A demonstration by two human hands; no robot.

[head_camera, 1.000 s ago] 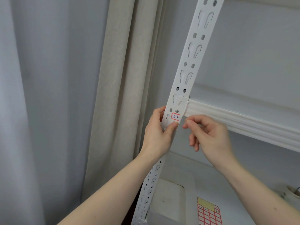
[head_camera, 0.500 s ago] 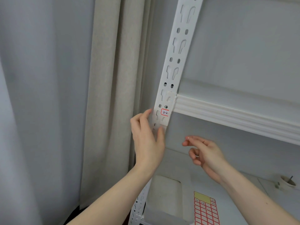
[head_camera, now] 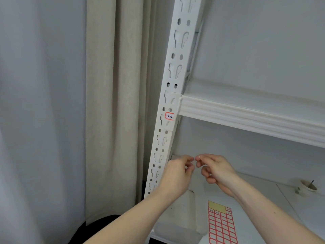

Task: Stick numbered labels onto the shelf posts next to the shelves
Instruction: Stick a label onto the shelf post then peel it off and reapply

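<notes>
In the head view, the small red-bordered paper label marked 2-2 (head_camera: pixel 169 116) is seen stuck on the white perforated metal shelf post (head_camera: pixel 175 67), just beside the end of the white ribbed shelf edge (head_camera: pixel 246 118), well above both hands. The left hand (head_camera: pixel 177 173) and the right hand (head_camera: pixel 215 170) are held fingertip to fingertip in front of the post's lower part, fingers curled; whether anything is pinched between them cannot be told. The red-gridded sheet of blank labels (head_camera: pixel 221 226) lies below on the lower white shelf (head_camera: pixel 274 199), its long axis running away from the person, nearer the right hand, so a downward reach is judged the next need.
</notes>
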